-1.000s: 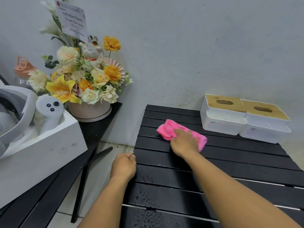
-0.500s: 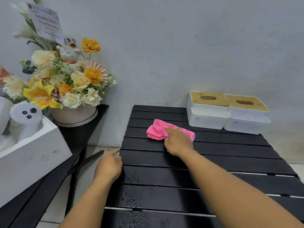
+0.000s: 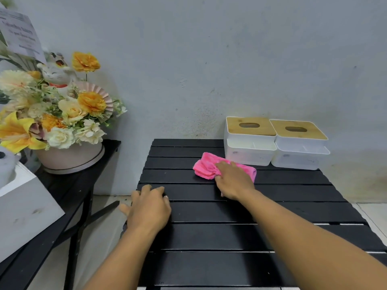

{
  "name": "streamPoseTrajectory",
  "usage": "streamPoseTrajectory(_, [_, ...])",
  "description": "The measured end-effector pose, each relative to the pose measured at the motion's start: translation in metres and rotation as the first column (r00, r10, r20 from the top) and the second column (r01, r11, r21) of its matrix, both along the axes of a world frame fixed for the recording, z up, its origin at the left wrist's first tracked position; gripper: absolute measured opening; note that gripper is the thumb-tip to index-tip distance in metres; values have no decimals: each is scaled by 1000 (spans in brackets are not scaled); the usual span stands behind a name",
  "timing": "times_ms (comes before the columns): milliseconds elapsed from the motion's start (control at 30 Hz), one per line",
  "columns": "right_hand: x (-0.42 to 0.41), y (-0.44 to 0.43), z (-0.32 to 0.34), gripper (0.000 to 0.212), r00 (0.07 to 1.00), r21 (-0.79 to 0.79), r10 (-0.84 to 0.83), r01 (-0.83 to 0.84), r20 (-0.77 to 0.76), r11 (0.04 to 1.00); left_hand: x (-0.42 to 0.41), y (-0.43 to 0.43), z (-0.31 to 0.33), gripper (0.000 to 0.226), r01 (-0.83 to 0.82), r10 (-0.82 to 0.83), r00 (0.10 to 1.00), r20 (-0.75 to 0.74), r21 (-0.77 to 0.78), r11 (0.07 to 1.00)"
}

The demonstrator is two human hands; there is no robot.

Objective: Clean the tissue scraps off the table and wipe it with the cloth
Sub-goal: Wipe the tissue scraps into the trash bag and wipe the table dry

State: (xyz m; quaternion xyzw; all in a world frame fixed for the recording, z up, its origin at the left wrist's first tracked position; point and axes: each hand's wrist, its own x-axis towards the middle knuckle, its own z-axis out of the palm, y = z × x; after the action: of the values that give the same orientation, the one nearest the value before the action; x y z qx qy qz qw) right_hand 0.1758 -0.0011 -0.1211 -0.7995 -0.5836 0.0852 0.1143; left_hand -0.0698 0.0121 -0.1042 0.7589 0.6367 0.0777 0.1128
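Keep your right hand (image 3: 234,181) pressed flat on the bunched pink cloth (image 3: 206,167) near the table's (image 3: 209,237) far edge, brace with your open left hand (image 3: 147,208), and wipe along each slat.

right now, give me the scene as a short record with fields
table: black slats, no scraps visible
cloth: pink, bunched, far side of the table
right hand: pressing on cloth
left hand: resting flat at the table's left edge
tissue boxes: two, white, side by side at the far right, right of the cloth
flowers: on the side table, left
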Motion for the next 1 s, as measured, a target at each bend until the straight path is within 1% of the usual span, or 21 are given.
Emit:
streamPoseTrajectory(67, [1,2,-1,46,1000,5,26,-26,13,1000,6,1,-3,33,20,-20,1000,-3,-11,1000])
streamPoseTrajectory(167, [3,-1,-4,48,997,12,72,-72,4,997,16,0,-4,26,55,-55,998,-23,-13,998])
streamPoseTrajectory(300, [13,-19,-7,51,977,29,187,-185,-99,982,40,-9,-1,22,145,-146,989,-30,-17,989])
streamPoseTrajectory(400, [30,-38,-8,53,972,18,190,-189,-139,982,68,-15,3,21,235,-236,971,-38,-14,972])
streamPoseTrajectory(533, [65,-74,-9,54,980,26,97,-94,-171,995,107,-23,7,25,387,-390,913,-120,-52,921])
streamPoseTrajectory(600, [88,-94,-9,53,982,22,46,-43,-184,999,119,-26,9,25,416,-419,891,-174,-59,908])
streamPoseTrajectory(667, [113,-116,-7,51,978,23,-70,76,-198,997,124,-26,12,23,415,-419,884,-208,-64,907])
streamPoseTrajectory(733, [129,-130,-5,48,954,45,-255,265,-155,963,125,-26,14,22,418,-426,874,-234,-84,904])
streamPoseTrajectory(800, [120,-128,-6,46,893,97,-436,447,-112,889,123,-26,16,25,418,-432,864,-259,-111,902])
streamPoseTrajectory(833, [106,-124,-6,44,866,126,-489,500,-109,857,123,-26,16,28,417,-434,860,-267,-118,901])
streamPoseTrajectory(867, [89,-121,-6,43,863,149,-493,505,-112,850,122,-25,15,31,412,-431,860,-274,-125,902])
streamPoseTrajectory(900, [74,-119,-8,42,889,165,-443,456,-112,874,123,-24,15,34,407,-426,859,-283,-127,905])
streamPoseTrajectory(933, [61,-121,-11,43,934,165,-341,355,-109,920,123,-24,14,36,402,-423,856,-296,-130,906])
streamPoseTrajectory(967, [52,-127,-15,45,972,151,-212,226,-106,962,124,-24,15,38,397,-419,854,-309,-133,908])
streamPoseTrajectory(1000, [50,-136,-17,47,990,129,-87,101,-109,987,124,-23,15,40,391,-415,853,-316,-138,910])
